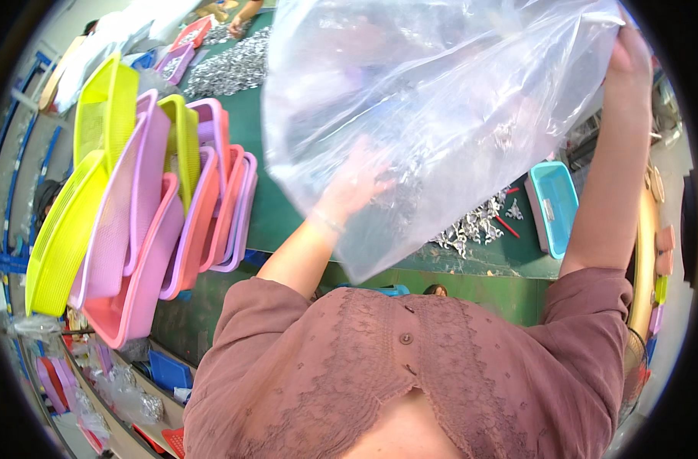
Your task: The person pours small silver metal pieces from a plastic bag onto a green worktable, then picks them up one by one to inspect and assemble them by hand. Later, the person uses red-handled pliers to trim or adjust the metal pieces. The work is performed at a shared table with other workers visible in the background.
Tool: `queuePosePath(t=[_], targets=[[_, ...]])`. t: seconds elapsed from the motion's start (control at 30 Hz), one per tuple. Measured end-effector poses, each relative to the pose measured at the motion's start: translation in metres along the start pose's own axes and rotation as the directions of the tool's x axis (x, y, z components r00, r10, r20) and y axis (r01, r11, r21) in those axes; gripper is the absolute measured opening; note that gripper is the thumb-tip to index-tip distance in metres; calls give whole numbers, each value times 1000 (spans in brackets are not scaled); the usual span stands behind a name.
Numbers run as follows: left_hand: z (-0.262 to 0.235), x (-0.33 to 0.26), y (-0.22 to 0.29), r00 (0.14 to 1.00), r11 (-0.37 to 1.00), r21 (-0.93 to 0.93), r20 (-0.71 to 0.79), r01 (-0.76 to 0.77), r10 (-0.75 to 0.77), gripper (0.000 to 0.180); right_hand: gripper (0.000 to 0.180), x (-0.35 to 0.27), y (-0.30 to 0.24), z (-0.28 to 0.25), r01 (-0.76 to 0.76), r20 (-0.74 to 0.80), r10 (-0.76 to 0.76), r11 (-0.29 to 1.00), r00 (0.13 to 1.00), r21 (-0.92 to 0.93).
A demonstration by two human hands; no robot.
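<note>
The big clear crinkly plastic bag is held up over the green table: right hand pinches its top corner, left hand seems pressed against it from behind, grip blurry. Most small silvery metal parts already lie on the table; a few remain inside.

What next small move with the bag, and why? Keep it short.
Probably lift the right hand a little higher to tip the clear plastic bag. The left hand sits inside it near small metal parts clinging low down, above the pile on the green table.
</note>
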State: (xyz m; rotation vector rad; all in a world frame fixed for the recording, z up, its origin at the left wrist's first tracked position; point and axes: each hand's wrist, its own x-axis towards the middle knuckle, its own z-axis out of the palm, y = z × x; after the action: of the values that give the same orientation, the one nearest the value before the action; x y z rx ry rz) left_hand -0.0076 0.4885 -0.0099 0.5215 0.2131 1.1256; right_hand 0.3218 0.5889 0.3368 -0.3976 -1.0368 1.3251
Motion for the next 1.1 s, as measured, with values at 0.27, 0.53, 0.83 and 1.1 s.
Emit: queuePosePath(t=[0.27, 0.53, 0.83, 1.1], targets=[[75, -87, 66, 994, 994, 17, 13, -107, 107, 78, 33, -30, 190, 5, -50, -469, 246, 919, 848, 392], [166, -145, 128, 842, 762, 575, -219, -297, 494, 41, 30, -74, 396, 8, -635, -54, 781, 543, 622, 550], [221, -100, 169, 797, 670, 682, -213, -293, 565, 44, 30, -154, 377, 60, -649, -31, 949, 190, 313, -736], [191, -85, 173, 820, 538, 842, -294, -20, 491, 42, 47, -124, 161, 109, 731, 712, -194, 309, 675, -609]])
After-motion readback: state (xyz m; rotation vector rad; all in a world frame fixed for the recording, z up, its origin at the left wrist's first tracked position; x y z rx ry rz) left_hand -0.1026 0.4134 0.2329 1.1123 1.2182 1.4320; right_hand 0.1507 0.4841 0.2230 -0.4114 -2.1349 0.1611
